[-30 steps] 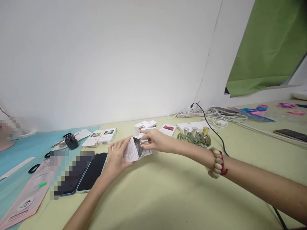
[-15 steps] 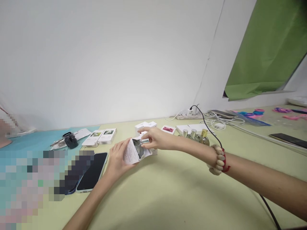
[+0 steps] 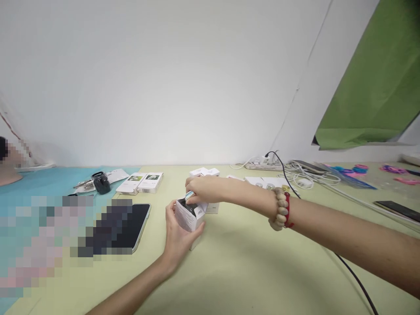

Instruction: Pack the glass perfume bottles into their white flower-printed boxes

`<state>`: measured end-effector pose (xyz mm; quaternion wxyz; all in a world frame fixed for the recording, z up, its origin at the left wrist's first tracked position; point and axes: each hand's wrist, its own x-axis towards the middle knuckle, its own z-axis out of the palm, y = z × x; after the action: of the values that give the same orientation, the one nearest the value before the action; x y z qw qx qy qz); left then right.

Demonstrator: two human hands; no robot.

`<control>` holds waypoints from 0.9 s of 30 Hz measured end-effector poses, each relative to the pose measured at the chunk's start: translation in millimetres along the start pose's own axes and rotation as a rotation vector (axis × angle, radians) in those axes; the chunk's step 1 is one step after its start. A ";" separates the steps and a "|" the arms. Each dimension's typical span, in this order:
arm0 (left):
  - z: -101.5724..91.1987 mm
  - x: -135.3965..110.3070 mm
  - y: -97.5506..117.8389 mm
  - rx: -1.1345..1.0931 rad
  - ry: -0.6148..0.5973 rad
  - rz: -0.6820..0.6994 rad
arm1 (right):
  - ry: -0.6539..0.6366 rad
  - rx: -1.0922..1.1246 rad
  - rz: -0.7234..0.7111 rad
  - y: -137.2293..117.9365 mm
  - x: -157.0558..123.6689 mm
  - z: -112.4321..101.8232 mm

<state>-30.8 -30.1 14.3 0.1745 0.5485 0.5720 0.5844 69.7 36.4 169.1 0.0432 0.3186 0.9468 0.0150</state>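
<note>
My left hand (image 3: 177, 238) is wrapped round a small white carton (image 3: 187, 218), open at the top and tilted on the table. Over its mouth, my right hand (image 3: 208, 189) pinches the silver cap (image 3: 189, 195) of a glass bottle, probably perfume. The dark body of the bottle (image 3: 190, 206) sits inside the carton, mostly hidden by its walls. Just behind my right hand stand white cartons (image 3: 213, 208), partly covered by it. Caps of several similar bottles (image 3: 270, 187) show past my right forearm.
Two flat white boxes (image 3: 149, 183) and a dark jar (image 3: 101, 183) lie at the back left, near a phone (image 3: 141, 223). A power strip (image 3: 259, 166) and white cables (image 3: 303, 181) are at the back right. A black cable (image 3: 356, 280) passes under my right arm.
The carton has turned more upright and come nearer to me, and the bottle sits lower in it. My left hand has shifted its grip round the carton's side. The camera view has shifted slightly.
</note>
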 end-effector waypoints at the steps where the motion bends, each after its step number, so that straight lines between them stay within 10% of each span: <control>1: 0.1 -0.6 0.6 -0.012 0.001 -0.004 | -0.026 -0.073 -0.007 -2.6 0.6 -0.8; 9: -1.2 -4.3 2.5 -0.012 -0.021 0.028 | -0.022 -0.110 -0.138 10.4 -8.0 3.4; 20: -2.0 -2.7 0.4 0.000 -0.030 0.117 | 0.233 0.805 -0.144 22.6 -31.5 54.9; 27: -2.7 -3.5 2.5 0.065 -0.039 0.188 | 0.564 1.363 0.118 10.5 -34.4 103.7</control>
<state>-30.8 -35.0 15.7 0.1121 0.6164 0.5332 0.5685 112.8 24.0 68.9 -0.4102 0.3090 0.7026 -0.4925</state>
